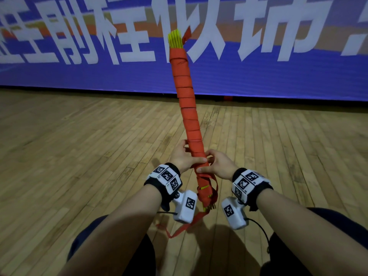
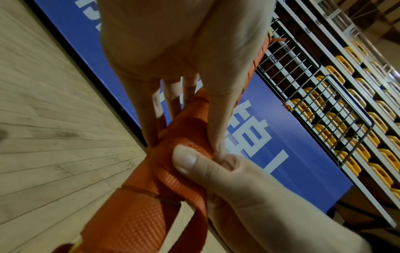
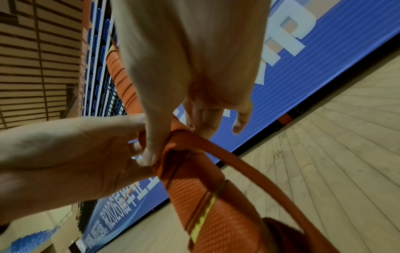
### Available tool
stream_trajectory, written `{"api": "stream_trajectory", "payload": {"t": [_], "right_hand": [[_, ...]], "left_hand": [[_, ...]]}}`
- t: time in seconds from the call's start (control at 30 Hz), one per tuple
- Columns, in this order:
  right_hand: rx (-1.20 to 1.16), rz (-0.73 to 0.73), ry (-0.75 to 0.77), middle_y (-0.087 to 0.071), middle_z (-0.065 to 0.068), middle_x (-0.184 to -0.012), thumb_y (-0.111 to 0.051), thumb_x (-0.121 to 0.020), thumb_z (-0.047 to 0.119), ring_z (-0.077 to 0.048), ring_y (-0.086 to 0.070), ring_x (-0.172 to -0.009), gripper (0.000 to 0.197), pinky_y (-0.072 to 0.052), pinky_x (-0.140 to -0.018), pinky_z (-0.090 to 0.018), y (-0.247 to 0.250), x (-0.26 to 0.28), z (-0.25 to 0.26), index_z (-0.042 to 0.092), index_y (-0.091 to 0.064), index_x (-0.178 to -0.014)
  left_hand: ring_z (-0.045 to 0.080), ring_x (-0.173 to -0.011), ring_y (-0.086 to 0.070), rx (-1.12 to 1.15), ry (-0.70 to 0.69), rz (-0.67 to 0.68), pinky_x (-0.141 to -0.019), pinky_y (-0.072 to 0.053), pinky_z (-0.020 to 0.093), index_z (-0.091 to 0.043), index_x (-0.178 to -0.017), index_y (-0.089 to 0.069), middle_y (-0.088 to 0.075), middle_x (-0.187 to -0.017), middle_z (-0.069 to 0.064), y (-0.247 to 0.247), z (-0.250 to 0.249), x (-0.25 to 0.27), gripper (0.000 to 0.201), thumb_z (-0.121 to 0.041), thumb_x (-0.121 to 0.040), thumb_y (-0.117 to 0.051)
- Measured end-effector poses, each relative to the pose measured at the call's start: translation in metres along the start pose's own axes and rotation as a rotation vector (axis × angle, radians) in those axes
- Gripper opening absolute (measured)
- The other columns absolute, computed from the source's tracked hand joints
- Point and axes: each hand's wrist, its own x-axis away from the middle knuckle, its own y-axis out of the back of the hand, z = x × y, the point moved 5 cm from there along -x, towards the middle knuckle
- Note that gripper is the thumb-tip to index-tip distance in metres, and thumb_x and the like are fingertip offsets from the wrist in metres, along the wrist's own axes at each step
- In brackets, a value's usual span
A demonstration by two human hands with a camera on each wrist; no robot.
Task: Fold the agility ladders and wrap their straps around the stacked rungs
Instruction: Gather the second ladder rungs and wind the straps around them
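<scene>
Head view: stacked yellow rungs point(image 1: 174, 37) wrapped in turns of orange strap point(image 1: 186, 100), bundle tilted up and away over wooden floor point(image 1: 79, 136) before blue banner point(image 1: 258, 76); left hand point(image 1: 182, 157) curled round bundle low down, right hand point(image 1: 218, 163) gripping it just beside, thumb across a turn, loose strap tail point(image 1: 183, 228) hanging toward floor between wrist cameras. Left wrist view: left hand point(image 2: 173, 51) fingers clasping wrapped bundle, right hand point(image 2: 249, 188) thumb pressed on strap point(image 2: 184, 184) touching left thumb tip. Right wrist view: right hand point(image 3: 184, 59) thumb and fingers pinching a strap point(image 3: 194, 162) turn, left hand point(image 3: 65, 154) clasping alongside, yellow rung edge point(image 3: 203, 219) showing below.
</scene>
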Motion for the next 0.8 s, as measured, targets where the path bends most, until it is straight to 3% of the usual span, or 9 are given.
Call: {"api": "stream_trajectory", "payload": {"t": [0.1, 0.23, 0.37, 0.47, 0.6, 0.67, 0.73, 0.8], "right_hand": [[-0.006, 0.008, -0.011, -0.067, -0.011, -0.102, -0.084, -0.068, 0.022, -0.026, -0.066, -0.089, 0.058, -0.055, -0.084, -0.044, 0.001, -0.001, 0.001, 0.011, -0.053, -0.115], [-0.042, 0.085, -0.005, -0.067, -0.010, -0.100, -0.080, -0.074, 0.013, -0.020, -0.064, -0.084, 0.049, -0.052, -0.082, -0.039, 0.002, -0.002, 0.003, 0.012, -0.054, -0.115], [-0.079, 0.138, 0.010, -0.064, -0.003, -0.093, -0.077, -0.076, 0.008, -0.009, -0.060, -0.073, 0.046, -0.047, -0.068, -0.023, 0.001, 0.000, 0.005, 0.014, -0.052, -0.115], [-0.052, 0.120, 0.026, -0.064, -0.001, -0.094, -0.075, -0.078, 0.010, -0.004, -0.058, -0.067, 0.045, -0.043, -0.062, -0.020, 0.001, 0.001, 0.005, 0.015, -0.052, -0.116], [-0.012, 0.072, 0.041, -0.064, -0.001, -0.096, -0.078, -0.077, 0.013, -0.005, -0.056, -0.066, 0.048, -0.045, -0.061, -0.021, -0.001, 0.002, 0.003, 0.015, -0.052, -0.117], [-0.004, 0.065, 0.046, -0.063, 0.001, -0.093, -0.079, -0.075, 0.014, -0.005, -0.057, -0.068, 0.049, -0.046, -0.061, -0.022, 0.000, 0.002, 0.004, 0.015, -0.052, -0.116], [0.016, 0.099, 0.062, -0.064, -0.001, -0.094, -0.079, -0.074, 0.014, -0.008, -0.058, -0.070, 0.049, -0.047, -0.065, -0.025, 0.002, 0.001, 0.006, 0.017, -0.053, -0.116], [0.047, 0.164, 0.087, -0.064, -0.002, -0.097, -0.079, -0.075, 0.010, -0.012, -0.059, -0.081, 0.051, -0.047, -0.072, -0.024, 0.005, 0.000, 0.009, 0.018, -0.053, -0.118]], "left_hand": [[0.027, -0.101, -0.064, 0.049, 0.032, -0.007, -0.089, -0.054, 0.048, -0.012, -0.123, -0.049, -0.061, -0.104, 0.005, 0.001, 0.001, 0.001, 0.067, -0.001, -0.066, -0.083], [0.026, -0.100, -0.063, 0.042, 0.035, -0.013, -0.089, -0.054, 0.044, -0.015, -0.111, -0.051, -0.062, -0.104, 0.006, 0.005, 0.001, -0.001, 0.051, 0.002, -0.071, -0.078], [0.024, -0.102, -0.061, -0.008, 0.002, -0.015, -0.083, -0.054, 0.037, -0.011, -0.114, -0.052, -0.061, -0.112, 0.010, 0.010, 0.000, -0.002, 0.048, 0.001, -0.074, -0.075], [0.021, -0.098, -0.060, -0.014, -0.014, -0.010, -0.080, -0.054, 0.034, -0.008, -0.118, -0.051, -0.060, -0.111, 0.009, 0.009, -0.001, -0.001, 0.052, 0.001, -0.073, -0.076], [0.007, -0.084, -0.057, -0.026, -0.046, -0.027, -0.065, -0.047, 0.015, -0.015, -0.111, -0.047, -0.058, -0.096, -0.004, 0.008, -0.001, 0.001, 0.058, -0.005, -0.067, -0.084], [0.012, -0.088, -0.058, -0.024, -0.034, -0.038, -0.066, -0.048, 0.017, -0.017, -0.110, -0.047, -0.058, -0.099, -0.002, 0.009, 0.001, 0.001, 0.057, -0.003, -0.068, -0.083], [0.019, -0.096, -0.059, -0.012, -0.007, -0.038, -0.076, -0.051, 0.027, -0.017, -0.110, -0.048, -0.058, -0.106, 0.003, 0.010, 0.001, 0.000, 0.056, -0.002, -0.068, -0.082], [0.021, -0.099, -0.060, -0.003, 0.013, -0.028, -0.080, -0.053, 0.033, -0.017, -0.111, -0.049, -0.060, -0.110, 0.004, 0.012, 0.002, -0.001, 0.055, -0.003, -0.069, -0.081]]}}
